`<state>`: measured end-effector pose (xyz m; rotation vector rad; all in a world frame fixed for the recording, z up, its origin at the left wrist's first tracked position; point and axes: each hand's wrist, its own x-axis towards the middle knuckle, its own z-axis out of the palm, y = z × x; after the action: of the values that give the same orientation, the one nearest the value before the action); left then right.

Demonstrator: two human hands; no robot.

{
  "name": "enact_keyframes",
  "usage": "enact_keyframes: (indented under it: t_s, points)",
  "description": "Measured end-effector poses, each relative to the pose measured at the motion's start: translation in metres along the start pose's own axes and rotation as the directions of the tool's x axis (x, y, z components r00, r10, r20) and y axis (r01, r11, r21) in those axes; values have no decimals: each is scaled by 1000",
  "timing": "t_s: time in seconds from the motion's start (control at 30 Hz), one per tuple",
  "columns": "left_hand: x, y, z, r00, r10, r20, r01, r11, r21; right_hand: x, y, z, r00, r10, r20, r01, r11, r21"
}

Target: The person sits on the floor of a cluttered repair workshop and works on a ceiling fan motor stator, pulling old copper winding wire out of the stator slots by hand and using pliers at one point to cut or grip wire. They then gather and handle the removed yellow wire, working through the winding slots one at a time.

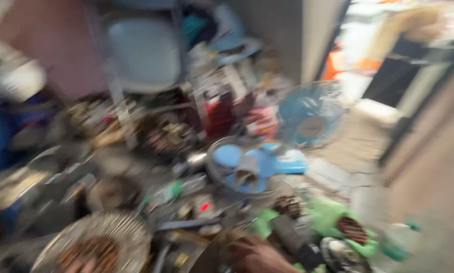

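Our right hand point(254, 255) rests by a green motor housing point(333, 222); its grip we cannot tell through blur. A blue fan point(310, 119) stands beyond.

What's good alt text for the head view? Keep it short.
Motion-blurred look down at a floor crowded with fan parts: a hand at the bottom edge near a green fan housing showing copper motor windings, a round wire grille at lower left, and a blue fan standing further back.
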<state>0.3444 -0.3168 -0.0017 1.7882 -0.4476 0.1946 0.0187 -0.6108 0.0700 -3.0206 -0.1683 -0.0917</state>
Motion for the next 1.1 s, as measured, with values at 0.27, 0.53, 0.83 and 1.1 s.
enact_keyframes:
  t_s: [0.27,0.53,0.83,1.1]
  points:
    - [-1,-26,0,996,34,-80,-23,991,129,-16,30,95,906,419,-62,-413,841,-349]
    - [-5,-39,-5,995,7,-97,-13,998,-59,-9,49,75,903,370,-218,-402,907,-126]
    - [-13,-48,5,989,109,-102,-77,959,272,155,-83,99,866,495,-79,-336,690,641]
    - [-11,-46,9,993,-115,-17,115,962,249,225,-121,126,899,365,-244,-203,838,506]
